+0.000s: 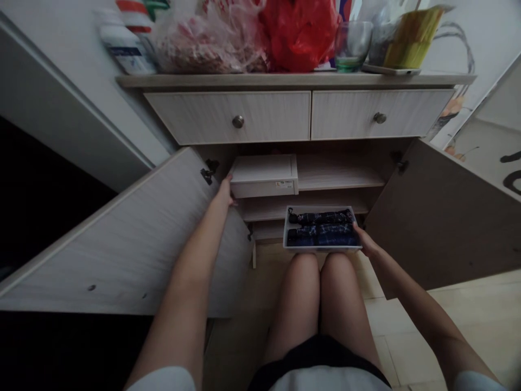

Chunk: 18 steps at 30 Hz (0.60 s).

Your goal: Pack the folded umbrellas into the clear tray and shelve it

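My left hand (228, 191) is at the left side of a white box (264, 175), thumb near its top edge and fingers at its side. The box lies in the left part of the cabinet's upper shelf (340, 172) and has a small label on its front. My right hand (364, 239) grips the right end of a shallow translucent tray (321, 248), which is above my knees in front of the cabinet. Inside the tray lie folded umbrellas (321, 229) in dark plaid, side by side.
Cabinet doors stand open at left (122, 239) and right (443, 217). Two closed drawers (228, 117) sit above. On the cabinet top are a white bottle (126, 46), a clear bag (203, 46), a red bag (299, 32), a glass (352, 46) and a yellow packet (411, 41).
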Available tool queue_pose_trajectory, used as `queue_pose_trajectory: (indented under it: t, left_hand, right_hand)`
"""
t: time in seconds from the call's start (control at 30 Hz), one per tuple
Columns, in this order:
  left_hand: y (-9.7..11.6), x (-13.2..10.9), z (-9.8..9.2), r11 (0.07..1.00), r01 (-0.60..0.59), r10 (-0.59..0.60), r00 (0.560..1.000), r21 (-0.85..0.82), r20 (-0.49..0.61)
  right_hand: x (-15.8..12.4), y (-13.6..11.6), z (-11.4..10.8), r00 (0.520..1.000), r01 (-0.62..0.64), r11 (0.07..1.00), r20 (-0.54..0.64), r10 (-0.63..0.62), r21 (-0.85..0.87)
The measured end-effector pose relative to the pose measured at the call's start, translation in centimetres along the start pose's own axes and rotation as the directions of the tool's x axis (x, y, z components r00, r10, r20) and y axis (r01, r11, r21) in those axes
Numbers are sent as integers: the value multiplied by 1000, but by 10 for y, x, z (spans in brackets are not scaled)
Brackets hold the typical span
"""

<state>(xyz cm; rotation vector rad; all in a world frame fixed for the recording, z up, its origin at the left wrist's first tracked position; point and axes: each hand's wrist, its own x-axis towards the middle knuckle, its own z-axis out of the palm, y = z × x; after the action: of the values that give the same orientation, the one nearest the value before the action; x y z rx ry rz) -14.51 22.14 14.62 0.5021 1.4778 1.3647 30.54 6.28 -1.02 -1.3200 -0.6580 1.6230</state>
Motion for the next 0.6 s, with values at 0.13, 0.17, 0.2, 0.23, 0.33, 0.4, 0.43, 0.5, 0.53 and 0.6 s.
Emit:
queue_pose_trajectory:
  t: [0.13,0.17,0.2,0.23,0.33,0.4,0.43,0.5,0.53,0.6]
  left_hand:
    - [-2,-19,0,994,107,-109,993,-32,-54]
    - [-4,-24,0,994,97,-101,992,-51,-71]
    - [-6,-29,-2,995,79,-85,992,-66,-89]
    - [-8,-33,-4,995,65,-73,992,-76,-106]
    - [-16,-49,-21,995,42,-53,991,-93,-123]
    - [-23,-62,-37,994,29,-42,992,-107,-115]
    - [-27,-69,-45,993,28,-40,994,-118,-103]
    - [-35,-83,-57,990,36,-45,997,-140,-63]
    - [-39,-90,-62,988,44,-50,998,-149,-39]
    - [-48,-103,-66,985,55,-55,998,-165,1]
  right_hand:
    - [-16,-10,-4,1000,-22,1000,6,22,18]
    - [-21,-13,-8,1000,-17,1000,13,16,18]
    - [-26,-18,-13,1000,-4,1000,17,4,17]
    - [-32,-23,-19,1000,10,1000,15,-11,17]
    - [-47,-43,-35,998,38,999,-51,-37,23]
    - [-55,-57,-43,991,58,998,-122,-54,32]
    - [-57,-64,-46,986,78,996,-151,-72,32]
    - [-58,-76,-50,976,124,992,-184,-120,14]
    - [-57,-81,-51,972,143,990,-187,-141,-3]
    - [-54,-89,-50,969,162,986,-183,-166,-35]
